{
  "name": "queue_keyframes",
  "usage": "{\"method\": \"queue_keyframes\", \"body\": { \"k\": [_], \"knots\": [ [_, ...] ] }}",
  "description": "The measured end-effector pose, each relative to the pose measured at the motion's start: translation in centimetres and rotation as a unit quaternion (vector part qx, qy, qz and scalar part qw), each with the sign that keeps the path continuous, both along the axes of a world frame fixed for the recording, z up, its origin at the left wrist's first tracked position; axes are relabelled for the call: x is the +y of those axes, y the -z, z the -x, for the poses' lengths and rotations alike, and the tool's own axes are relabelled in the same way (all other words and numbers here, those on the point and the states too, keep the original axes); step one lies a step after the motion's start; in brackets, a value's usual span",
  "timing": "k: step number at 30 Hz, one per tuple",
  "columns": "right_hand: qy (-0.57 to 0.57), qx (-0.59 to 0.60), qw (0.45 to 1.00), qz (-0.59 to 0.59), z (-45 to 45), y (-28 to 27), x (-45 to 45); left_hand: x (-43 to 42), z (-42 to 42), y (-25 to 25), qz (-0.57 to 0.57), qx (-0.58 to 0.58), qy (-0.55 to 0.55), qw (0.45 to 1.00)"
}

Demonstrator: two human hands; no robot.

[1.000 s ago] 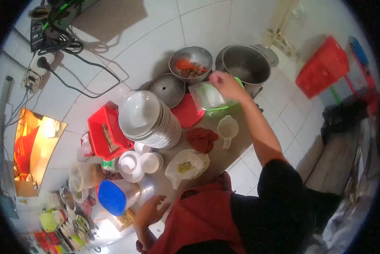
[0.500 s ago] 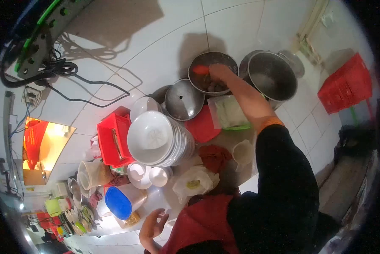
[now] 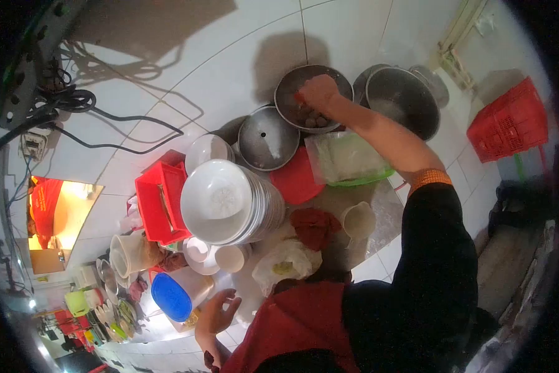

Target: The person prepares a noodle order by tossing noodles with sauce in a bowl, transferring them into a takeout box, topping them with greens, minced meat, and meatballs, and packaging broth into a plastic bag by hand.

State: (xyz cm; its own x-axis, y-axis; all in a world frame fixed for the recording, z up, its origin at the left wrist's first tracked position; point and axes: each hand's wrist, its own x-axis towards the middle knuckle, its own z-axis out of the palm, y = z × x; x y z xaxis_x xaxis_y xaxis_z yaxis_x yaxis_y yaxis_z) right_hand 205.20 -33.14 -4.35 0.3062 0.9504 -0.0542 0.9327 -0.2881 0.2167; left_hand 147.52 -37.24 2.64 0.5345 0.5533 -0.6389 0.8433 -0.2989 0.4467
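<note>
My right hand (image 3: 320, 92) is closed in the mouth of a metal pot (image 3: 284, 115) against the tiled wall. A small red piece (image 3: 300, 97) shows at its fingers; its kind is mostly hidden. Brown round lumps (image 3: 316, 119) like meatballs lie in the pot below the hand. Loosely curled with fingers apart, my left hand (image 3: 218, 311) holds nothing near the table's front. Closest to it is a clear tub with a blue lid (image 3: 171, 297). A lidded metal pot (image 3: 267, 140) stands left of the one I reach into.
A tall stack of white bowls (image 3: 217, 202) stands mid-table beside a red basket (image 3: 161, 202). A larger empty pot (image 3: 404, 102) is at the right. Near me lie a plastic bag (image 3: 285, 267), a red cloth (image 3: 315, 227) and a cream jug (image 3: 358, 222). Cables (image 3: 117, 118) hang upper left.
My right hand has lifted slightly within the pot's mouth, so more of the brown lumps show and less of the red piece. The camera view has shifted slightly. My left hand stays empty.
</note>
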Motion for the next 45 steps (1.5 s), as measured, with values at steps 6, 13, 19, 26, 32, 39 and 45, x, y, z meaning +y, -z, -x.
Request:
{"method": "queue_keyframes", "body": {
  "k": [6,13,19,26,32,39,45],
  "knots": [
    [0.021,0.053,0.997,0.052,-1.5,1.2,0.2,-0.5,2.5,0.6,-0.003,0.014,-0.009,1.000],
    [0.045,0.120,0.987,0.097,-1.9,1.2,-0.8,-1.4,4.5,2.0,0.019,-0.045,-0.032,0.998],
    [0.000,0.141,0.990,-0.012,-1.9,2.3,-2.2,-1.6,4.3,1.7,0.008,-0.032,-0.038,0.999],
    [-0.027,0.279,0.960,-0.022,-3.7,4.0,-2.3,-1.4,2.8,0.2,-0.008,-0.017,-0.002,1.000],
    [0.013,0.405,0.910,-0.088,-5.9,5.3,-3.7,-1.4,3.8,0.9,0.002,-0.052,-0.007,0.999],
    [0.081,0.351,0.923,-0.131,-5.2,2.4,-5.8,-2.4,4.8,0.2,0.000,-0.038,-0.043,0.998],
    [-0.060,0.138,0.974,-0.168,-9.2,5.1,-8.9,-3.2,12.2,-0.5,-0.014,-0.063,-0.086,0.994]
  ]
}}
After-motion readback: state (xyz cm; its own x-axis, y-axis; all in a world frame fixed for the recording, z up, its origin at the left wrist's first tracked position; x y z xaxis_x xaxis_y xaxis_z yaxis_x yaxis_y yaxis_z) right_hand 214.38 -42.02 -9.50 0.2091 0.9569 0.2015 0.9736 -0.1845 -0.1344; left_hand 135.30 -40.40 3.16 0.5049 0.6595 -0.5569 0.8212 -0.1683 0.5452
